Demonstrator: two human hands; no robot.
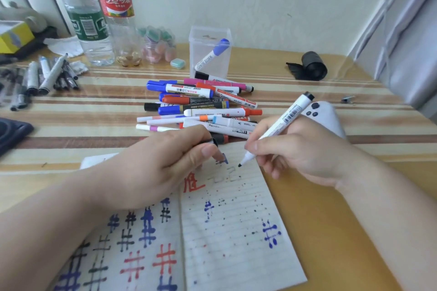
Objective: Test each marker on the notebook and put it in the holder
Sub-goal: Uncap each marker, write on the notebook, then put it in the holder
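Right hand: the right hand, right of centre in the frame, pinches a white marker with a black tip between the thumb and curled fingers. The barrel slants up toward the upper right.
Marker tip: it points down at the top of the right page, beside faint grey strokes. Whether it touches the paper cannot be told.
Left hand: the left hand lies across the upper part of the left page, its fingers curled around a small black cap held at the fingertips.
Notebook: the open lined paper notebook fills the lower centre of the frame on the table. It carries blue, black and red hash marks, one red character and scattered ink specks.
Holder: a clear plastic rectangular holder stands upright at upper centre, behind the pile. One blue-capped whiteboard marker leans inside it.
Pile: a loose pile of markers in blue, red, pink, orange, black and white lies between the holder and the notebook.
Left edge: a cluster of grey pens lies on the striped table cover.
Upper left: two clear plastic bottles, one with a green label and one with a red label.
Right side: a white phone lies behind the right hand, and a black roll sits farther back.
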